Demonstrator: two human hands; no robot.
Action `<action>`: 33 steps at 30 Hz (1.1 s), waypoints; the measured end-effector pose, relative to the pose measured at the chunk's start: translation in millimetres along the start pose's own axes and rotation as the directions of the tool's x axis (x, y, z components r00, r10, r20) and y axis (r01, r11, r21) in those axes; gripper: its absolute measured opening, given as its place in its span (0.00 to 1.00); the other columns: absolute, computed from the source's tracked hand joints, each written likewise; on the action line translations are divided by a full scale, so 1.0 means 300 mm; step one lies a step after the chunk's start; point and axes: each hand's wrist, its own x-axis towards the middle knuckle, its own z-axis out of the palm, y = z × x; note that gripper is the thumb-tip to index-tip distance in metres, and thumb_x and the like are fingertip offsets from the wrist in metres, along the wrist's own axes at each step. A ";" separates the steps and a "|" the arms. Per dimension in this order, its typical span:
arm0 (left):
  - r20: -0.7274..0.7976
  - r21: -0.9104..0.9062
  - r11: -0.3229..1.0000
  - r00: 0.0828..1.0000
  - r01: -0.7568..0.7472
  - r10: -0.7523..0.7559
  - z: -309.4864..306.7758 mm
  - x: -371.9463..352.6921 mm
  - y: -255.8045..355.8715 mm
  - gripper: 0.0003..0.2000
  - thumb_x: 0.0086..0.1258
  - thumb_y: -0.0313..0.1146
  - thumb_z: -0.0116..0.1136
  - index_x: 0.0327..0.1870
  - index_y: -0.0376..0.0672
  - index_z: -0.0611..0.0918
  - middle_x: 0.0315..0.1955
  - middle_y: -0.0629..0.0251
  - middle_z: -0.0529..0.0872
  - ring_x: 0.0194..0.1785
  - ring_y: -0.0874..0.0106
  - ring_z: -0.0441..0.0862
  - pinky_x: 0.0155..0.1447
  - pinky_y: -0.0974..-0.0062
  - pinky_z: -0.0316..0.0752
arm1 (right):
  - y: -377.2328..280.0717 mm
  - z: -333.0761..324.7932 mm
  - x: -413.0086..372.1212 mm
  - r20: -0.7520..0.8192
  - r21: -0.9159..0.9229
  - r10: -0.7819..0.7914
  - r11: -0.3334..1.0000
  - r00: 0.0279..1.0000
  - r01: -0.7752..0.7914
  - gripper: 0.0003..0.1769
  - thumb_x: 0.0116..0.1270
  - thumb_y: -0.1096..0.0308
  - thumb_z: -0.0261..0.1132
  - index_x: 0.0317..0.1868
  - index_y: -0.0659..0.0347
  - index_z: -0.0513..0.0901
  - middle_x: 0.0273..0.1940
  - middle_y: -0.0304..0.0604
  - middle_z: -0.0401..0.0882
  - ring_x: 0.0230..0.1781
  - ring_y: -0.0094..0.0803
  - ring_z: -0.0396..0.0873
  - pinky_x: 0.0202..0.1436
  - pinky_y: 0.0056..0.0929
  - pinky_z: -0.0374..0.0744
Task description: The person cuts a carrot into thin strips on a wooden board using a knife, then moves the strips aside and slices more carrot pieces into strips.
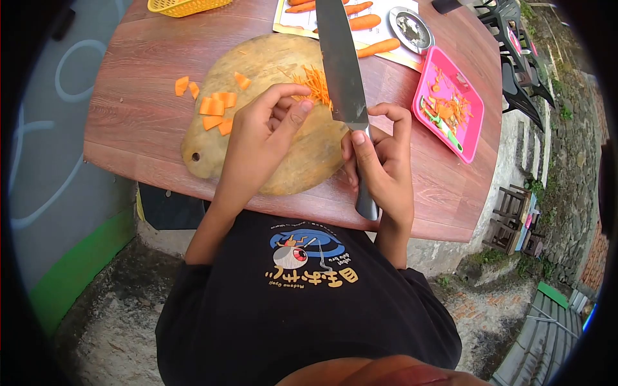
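the tip of the knife [346, 71] is cut off at the top edge, and its blade hides part of the carrot shreds [314, 85] on the board [302, 164]. the right hand's [383, 151] grip is clamped on the knife handle. the left hand [267, 125] hangs over the board beside the shreds — thumb and forefinger a little apart, the other fingers curled and hard to make out. carrot chunks [211, 105] lie on the board's left side.

the pink tray [473, 122] holds carrot scraps and a peeler [449, 133]. the metal dish [394, 24] has contents too unclear to name. the yellow basket [187, 8] — cut off above — stands on the surface [148, 77], near whole carrots [365, 22] on paper [381, 11].
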 end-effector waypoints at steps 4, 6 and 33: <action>0.037 -0.021 0.999 0.999 0.027 -0.026 0.048 0.037 0.018 0.10 0.80 0.33 0.64 0.51 0.35 0.87 0.34 0.66 0.89 0.36 0.82 0.83 0.42 0.81 0.78 | 0.012 -0.007 0.005 0.050 0.046 -0.045 0.998 0.998 0.042 0.19 0.84 0.73 0.56 0.65 0.55 0.56 0.35 0.43 0.77 0.17 0.18 0.70 0.19 0.18 0.68; 0.135 -0.106 0.994 0.991 0.037 -0.023 0.051 0.056 0.024 0.10 0.79 0.33 0.65 0.48 0.33 0.88 0.34 0.63 0.90 0.37 0.81 0.84 0.42 0.79 0.78 | 0.015 -0.014 0.005 0.047 0.068 -0.053 0.996 0.997 0.050 0.19 0.84 0.73 0.56 0.65 0.55 0.56 0.35 0.43 0.77 0.17 0.18 0.70 0.19 0.18 0.68; 0.005 0.578 0.757 0.929 -0.304 0.369 0.022 0.090 0.007 0.10 0.74 0.20 0.60 0.53 0.37 0.87 0.43 0.57 0.88 0.43 0.68 0.87 0.51 0.72 0.80 | 0.037 -0.064 -0.084 -0.175 -0.059 -0.244 0.970 0.954 0.237 0.21 0.80 0.79 0.60 0.66 0.62 0.60 0.47 0.51 0.83 0.41 0.24 0.80 0.46 0.23 0.77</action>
